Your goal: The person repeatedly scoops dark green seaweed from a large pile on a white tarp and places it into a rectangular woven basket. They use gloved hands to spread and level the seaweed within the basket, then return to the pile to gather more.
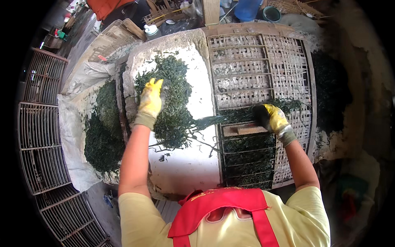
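On a pale slab with a white top lies a heap of damp, dark green plant strands. My left hand, in a yellow coated glove, rests on the heap's left side; whether its fingers grip any strands is hidden. A long bunch of strands stretches right from the heap, across the slab's edge. My right hand, gloved alike, is closed around that bunch above a woven bamboo screen. Loose ends of the bunch stick out past the right hand.
More dark green strands sit in a compartment below the right hand. Further heaps lie at the left and at the far right. Slatted metal racks line the left side. A white-lidded jar and a blue container stand behind the slab.
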Demonstrator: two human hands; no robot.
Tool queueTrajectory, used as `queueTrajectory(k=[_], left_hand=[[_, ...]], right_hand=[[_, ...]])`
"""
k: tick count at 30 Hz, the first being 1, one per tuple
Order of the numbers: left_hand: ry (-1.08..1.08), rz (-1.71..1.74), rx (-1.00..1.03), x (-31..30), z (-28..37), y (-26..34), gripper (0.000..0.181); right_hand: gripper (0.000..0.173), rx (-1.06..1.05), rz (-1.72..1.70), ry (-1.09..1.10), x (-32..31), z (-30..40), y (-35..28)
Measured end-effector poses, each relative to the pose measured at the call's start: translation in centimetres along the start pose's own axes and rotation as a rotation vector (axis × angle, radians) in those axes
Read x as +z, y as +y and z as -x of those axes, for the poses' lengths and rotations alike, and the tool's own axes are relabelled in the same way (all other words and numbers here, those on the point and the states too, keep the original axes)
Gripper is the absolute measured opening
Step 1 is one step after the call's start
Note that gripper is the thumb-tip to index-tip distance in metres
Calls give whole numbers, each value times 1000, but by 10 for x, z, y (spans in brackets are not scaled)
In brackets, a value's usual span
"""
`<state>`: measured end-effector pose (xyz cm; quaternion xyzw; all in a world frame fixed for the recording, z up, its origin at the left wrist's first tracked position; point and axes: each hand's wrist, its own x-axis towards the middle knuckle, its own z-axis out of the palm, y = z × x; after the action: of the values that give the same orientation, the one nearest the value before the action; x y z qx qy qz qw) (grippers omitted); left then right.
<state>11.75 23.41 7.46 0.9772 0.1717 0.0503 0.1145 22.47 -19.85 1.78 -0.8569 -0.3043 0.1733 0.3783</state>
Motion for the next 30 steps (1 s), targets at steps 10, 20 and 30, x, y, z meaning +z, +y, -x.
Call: queueTrajectory(k=[10, 20, 30], left_hand=[[-243, 1953, -59, -84, 37, 120, 29], [-123, 4, 725, 103, 90, 166, 34], [-108, -31, 696, 106, 90, 156, 28]], right_hand=[[38, 15, -318, 39, -4, 7, -32], [43, 316, 574, -263, -24, 1, -1], [45, 111, 710, -560, -16, -14, -72]])
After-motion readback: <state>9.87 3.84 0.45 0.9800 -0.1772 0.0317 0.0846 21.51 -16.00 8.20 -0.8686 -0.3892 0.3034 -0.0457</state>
